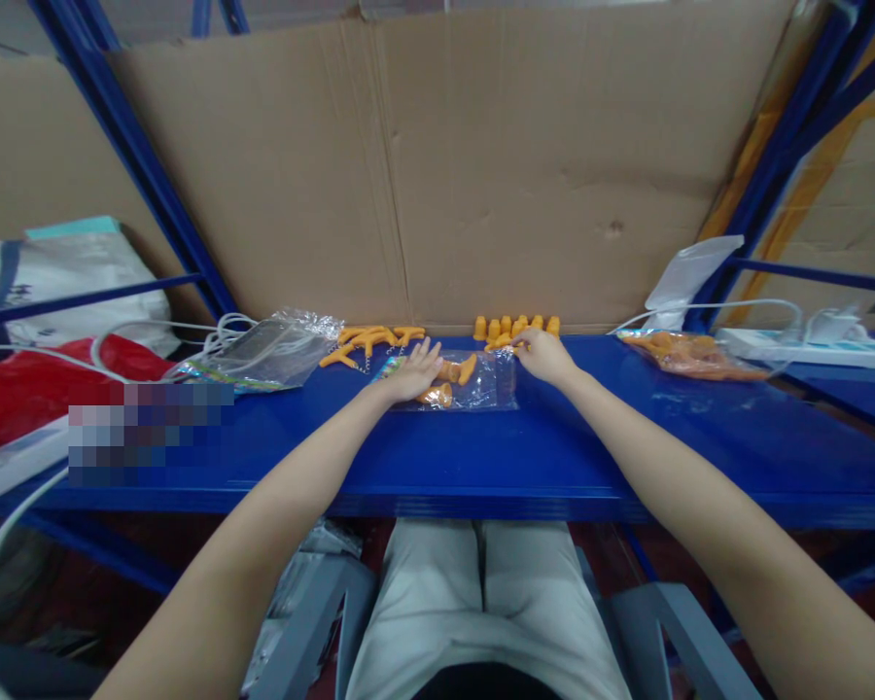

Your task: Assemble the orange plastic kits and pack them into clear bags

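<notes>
My left hand lies flat with its fingers spread on a clear plastic bag. Inside the bag are an orange T-shaped handle and an orange cup-like piece. At the bag's far right corner, the fingers of my right hand are pinched together against a small orange piece; what exactly they grip is too small to tell. Behind that hand stands a row of orange cup-like pieces. Several orange-handled corkscrews with metal spirals lie beyond my left hand.
A clear bag with a coloured edge lies left, by white cables and red fabric. To the right are a bag of orange pieces and a white power strip. Cardboard walls the blue shelf's back.
</notes>
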Motion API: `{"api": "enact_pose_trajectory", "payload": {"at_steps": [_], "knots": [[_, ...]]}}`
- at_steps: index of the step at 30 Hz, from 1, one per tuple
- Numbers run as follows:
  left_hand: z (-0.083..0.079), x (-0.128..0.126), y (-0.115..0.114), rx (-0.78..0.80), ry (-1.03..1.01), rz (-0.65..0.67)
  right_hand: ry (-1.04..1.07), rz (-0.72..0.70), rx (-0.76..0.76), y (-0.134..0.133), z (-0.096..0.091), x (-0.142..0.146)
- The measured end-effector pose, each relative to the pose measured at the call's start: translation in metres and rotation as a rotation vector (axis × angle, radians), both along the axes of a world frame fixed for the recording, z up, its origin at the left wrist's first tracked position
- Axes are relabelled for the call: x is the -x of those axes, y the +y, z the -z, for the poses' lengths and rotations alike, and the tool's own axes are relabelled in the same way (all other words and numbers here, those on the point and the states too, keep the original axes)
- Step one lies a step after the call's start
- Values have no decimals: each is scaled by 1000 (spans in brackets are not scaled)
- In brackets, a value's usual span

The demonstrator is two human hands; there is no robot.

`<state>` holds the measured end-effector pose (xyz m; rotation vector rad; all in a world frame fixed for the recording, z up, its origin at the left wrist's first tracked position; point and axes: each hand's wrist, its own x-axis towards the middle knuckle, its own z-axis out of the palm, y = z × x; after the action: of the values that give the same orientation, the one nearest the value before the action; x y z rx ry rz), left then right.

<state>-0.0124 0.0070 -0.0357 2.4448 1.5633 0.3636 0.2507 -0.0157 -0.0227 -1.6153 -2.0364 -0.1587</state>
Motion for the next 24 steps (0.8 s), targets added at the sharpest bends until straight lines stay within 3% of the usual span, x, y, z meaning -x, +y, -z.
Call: {"api": "enact_pose_trajectory", "payload": {"at_steps": [2, 6, 9, 16, 20, 24], "knots": [[-1, -1, 0, 10, 22, -5, -29, 65, 38, 1, 2, -8], [1, 1, 3, 20, 39, -29, -164, 40, 172, 1, 5, -14], [3, 4, 7, 16, 44, -49, -158, 16, 146, 0, 3, -12], [-2, 15, 9, 33, 35, -97, -1, -290, 211, 11, 2, -16], [-2, 18, 9, 23, 31, -96, -23, -452, 226, 16, 9, -26], [-1, 17, 9, 6, 32, -120, -76, -482, 202, 15, 14, -26]]}}
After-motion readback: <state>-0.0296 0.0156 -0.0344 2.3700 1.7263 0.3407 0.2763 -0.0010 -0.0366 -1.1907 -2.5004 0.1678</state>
